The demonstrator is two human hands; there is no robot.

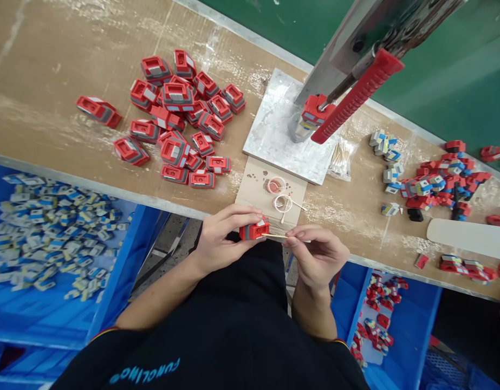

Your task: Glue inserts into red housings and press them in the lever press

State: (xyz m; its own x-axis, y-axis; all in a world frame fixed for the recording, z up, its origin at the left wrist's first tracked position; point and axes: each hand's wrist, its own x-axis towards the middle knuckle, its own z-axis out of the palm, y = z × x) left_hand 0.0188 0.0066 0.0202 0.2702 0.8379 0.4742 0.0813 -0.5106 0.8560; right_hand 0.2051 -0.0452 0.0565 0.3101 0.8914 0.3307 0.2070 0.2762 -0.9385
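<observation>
Red-and-grey toy shell [254, 229] held at the bench front edge, on the wearer's side of the press plate [274, 130]. Long axis roughly sideways across the body, bare end right, hollow face up toward camera. Left hand [223, 235] grips its left end; right hand [317, 249] pinches a thin stick [276, 235], tip at the shell's right end.

Bench [50, 70] has a glossy brown covering. Relative to press plate: cardboard sheet [250, 184] with two small cups [275, 185] just in front, heap of similar shells [179, 95] left, bag of swabs [341, 160] just right, green surface [253, 27] behind.

Left fingers hide the shell's far end; stick tip contact unclear. Dark shape [469, 325] far right is cut off.
</observation>
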